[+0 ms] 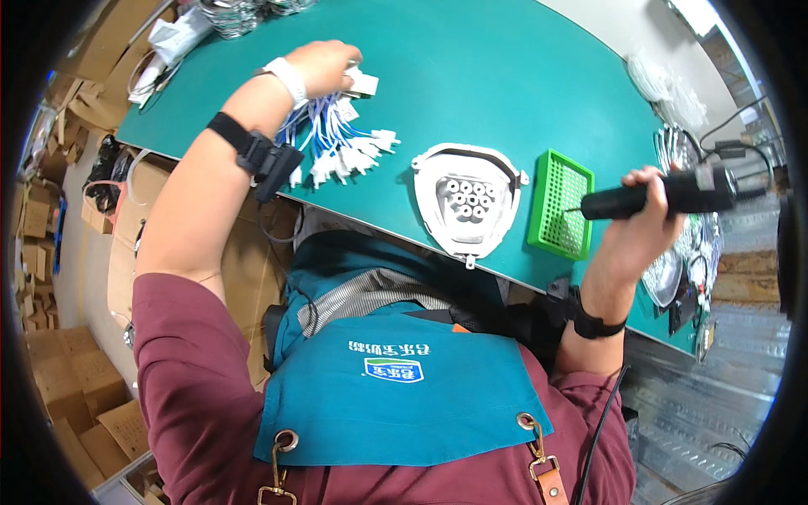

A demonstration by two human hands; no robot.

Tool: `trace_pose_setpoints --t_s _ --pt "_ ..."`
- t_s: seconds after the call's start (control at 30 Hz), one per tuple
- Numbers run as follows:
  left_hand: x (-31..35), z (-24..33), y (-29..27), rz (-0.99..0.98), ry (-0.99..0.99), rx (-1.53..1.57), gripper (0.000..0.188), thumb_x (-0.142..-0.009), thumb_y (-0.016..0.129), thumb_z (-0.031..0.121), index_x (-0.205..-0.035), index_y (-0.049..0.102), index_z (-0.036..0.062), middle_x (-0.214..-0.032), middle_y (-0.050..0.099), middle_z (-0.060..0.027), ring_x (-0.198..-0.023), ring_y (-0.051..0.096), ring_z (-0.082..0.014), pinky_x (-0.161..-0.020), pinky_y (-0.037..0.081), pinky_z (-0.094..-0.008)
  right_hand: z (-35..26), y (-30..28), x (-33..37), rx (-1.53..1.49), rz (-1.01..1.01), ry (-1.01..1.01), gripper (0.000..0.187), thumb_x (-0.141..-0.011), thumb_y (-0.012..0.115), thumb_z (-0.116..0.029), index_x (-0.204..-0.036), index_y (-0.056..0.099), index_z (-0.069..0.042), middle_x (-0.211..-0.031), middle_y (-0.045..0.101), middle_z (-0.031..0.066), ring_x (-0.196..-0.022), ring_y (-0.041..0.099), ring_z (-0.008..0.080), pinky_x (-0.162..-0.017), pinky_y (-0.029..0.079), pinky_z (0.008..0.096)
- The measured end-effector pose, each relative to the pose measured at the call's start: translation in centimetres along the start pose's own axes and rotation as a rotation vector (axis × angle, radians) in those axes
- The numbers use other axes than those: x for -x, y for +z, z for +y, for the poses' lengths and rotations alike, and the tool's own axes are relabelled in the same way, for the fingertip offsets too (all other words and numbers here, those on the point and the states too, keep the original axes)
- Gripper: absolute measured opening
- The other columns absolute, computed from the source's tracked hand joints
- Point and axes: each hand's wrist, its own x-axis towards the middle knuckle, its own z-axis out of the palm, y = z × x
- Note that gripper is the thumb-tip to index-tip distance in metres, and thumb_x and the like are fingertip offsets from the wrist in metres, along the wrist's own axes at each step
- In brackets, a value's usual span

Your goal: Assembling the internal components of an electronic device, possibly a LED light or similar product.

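My right hand is wrapped round a black electric screwdriver, held sideways with its thin bit pointing left over a green perforated basket. At the far left, my left hand has bent fingers closed at a small white block; the palm side is hidden. Just below that hand lies a bundle of blue and white wires with white plug connectors. Between the hands, near the table's front edge, rests a white, rounded-triangular lamp housing with several round lenses inside.
The green tabletop spans the front. Clear plastic parts and cables lie along its right side. Coiled metallic parts and a white plastic bag sit at the far left. Cardboard boxes stand on the floor at left.
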Motion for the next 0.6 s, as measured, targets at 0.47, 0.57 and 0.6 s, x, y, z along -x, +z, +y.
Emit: trace_pose_setpoints --t_s 0.47,0.57,0.6 --pt "0.3 -3.3 -1.1 -0.072 -0.083 0.087 0.037 -0.075 0.061 0.016 -0.110 0.058 0.0051 -0.106 0.058 -0.0154 -0.103 0.055 -0.0286 -0.091 0.043 -0.0362 -6.0 -2.7 1.8 -0.339 -0.162 -0.097 0.052 -0.077 0.057 -0.025 -0.118 0.037 -0.002 -0.081 0.045 0.0092 -0.074 0.046 0.0198 -0.076 0.040 0.0362" --pt "0.6 -2.3 -1.9 -0.063 -0.064 0.021 0.034 -0.076 0.061 0.016 -0.108 0.059 0.0049 -0.104 0.058 -0.0144 -0.101 0.055 -0.0292 -0.090 0.044 -0.0372 -5.9 -2.2 2.2 -0.356 -0.165 -0.078 0.054 -0.076 0.058 -0.025 -0.119 0.035 -0.002 -0.081 0.045 0.0086 -0.074 0.047 0.0194 -0.076 0.040 0.0362" --pt "0.6 -2.3 -1.8 0.048 -0.049 -0.057 0.034 -0.076 0.061 0.017 -0.108 0.059 0.0050 -0.104 0.058 -0.0142 -0.101 0.055 -0.0299 -0.090 0.044 -0.0380 -6.0 -2.2 2.3 -0.355 -0.166 -0.079 0.054 -0.076 0.058 -0.025 -0.119 0.035 -0.002 -0.081 0.045 0.0086 -0.074 0.047 0.0194 -0.076 0.040 0.0362"
